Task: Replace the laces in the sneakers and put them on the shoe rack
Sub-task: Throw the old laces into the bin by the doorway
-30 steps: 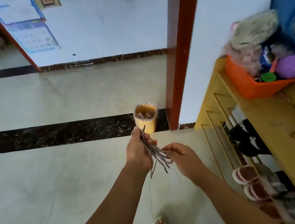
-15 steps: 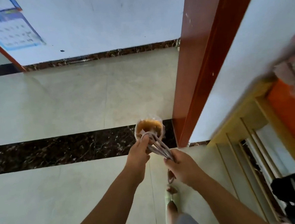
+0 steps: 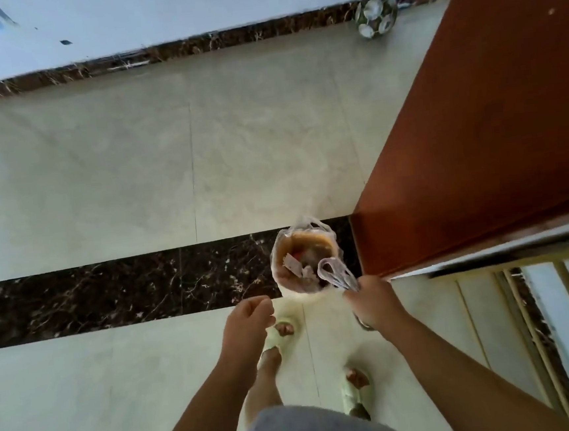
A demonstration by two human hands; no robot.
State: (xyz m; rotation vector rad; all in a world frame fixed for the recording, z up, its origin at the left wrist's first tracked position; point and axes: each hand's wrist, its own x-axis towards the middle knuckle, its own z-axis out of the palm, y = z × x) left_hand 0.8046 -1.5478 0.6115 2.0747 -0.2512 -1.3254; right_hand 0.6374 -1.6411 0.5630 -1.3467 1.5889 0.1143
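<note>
My right hand (image 3: 373, 302) grips a bundle of pale grey laces (image 3: 336, 274), whose looped end hangs over the open top of a small yellow waste bin (image 3: 291, 285) lined with a clear plastic bag. The bin stands on the floor beside the door frame and holds scraps. My left hand (image 3: 249, 316) hovers to the left of the bin, fingers loosely curled, holding nothing. No sneakers are in view.
A reddish-brown door frame (image 3: 475, 130) rises right of the bin. The wooden shoe rack's slats (image 3: 525, 314) show at the lower right. A football (image 3: 375, 15) lies by the far wall. My feet in pale green slippers (image 3: 356, 398) stand just behind the bin.
I have stepped up to the bin. My left hand let go of the laces and moved left; my right hand now holds the bundle alone, over the bin.
</note>
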